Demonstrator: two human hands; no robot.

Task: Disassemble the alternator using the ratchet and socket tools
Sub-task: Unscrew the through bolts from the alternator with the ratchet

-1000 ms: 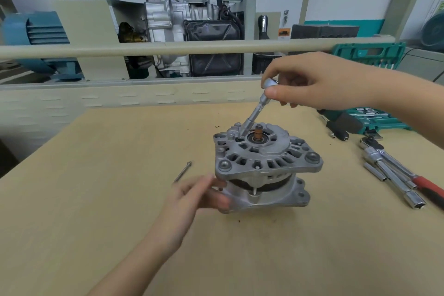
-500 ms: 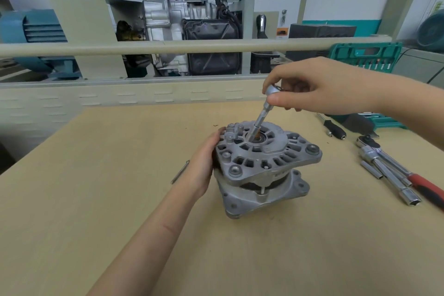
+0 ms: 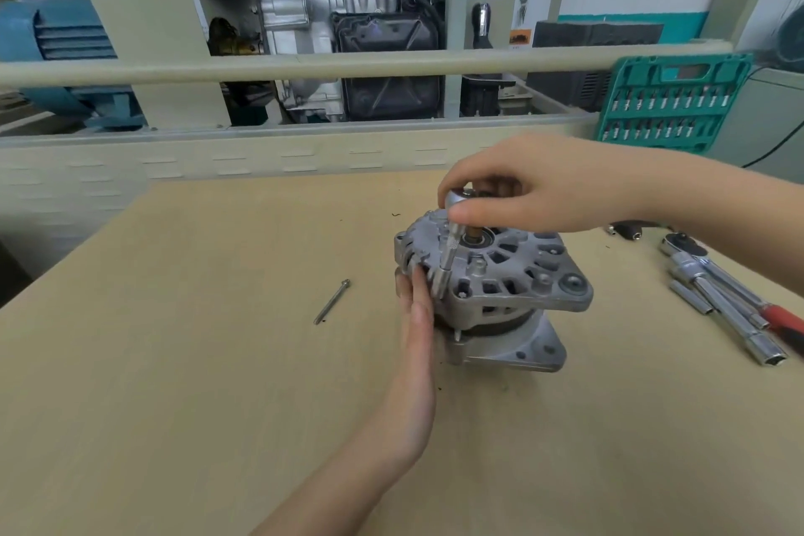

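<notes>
In the head view, one alternator (image 3: 500, 287) is seen standing on the wooden table (image 3: 174, 405), a little right of the middle, with its finned front housing tilted toward the camera and its shaft end showing at the top. One long bolt (image 3: 332, 301) lies loose on the table to the left of it, well apart. One driver with a socket (image 3: 448, 248) is held nearly upright over the left part of the housing, its lower end set down on the housing's near edge. To the right, a group of about four loose tools is laid together, among them a ratchet (image 3: 683, 246) and a long extension bar (image 3: 731, 318); the exact count cannot be told where they overlap. One green tool case (image 3: 670, 104) stands open behind them. The right hand (image 3: 544, 191) is curled over the driver's top, which is pinched between thumb and fingertips. The left hand (image 3: 415, 326) is laid flat against the alternator's left side, fingers straight and together, pressing on the housing.
</notes>
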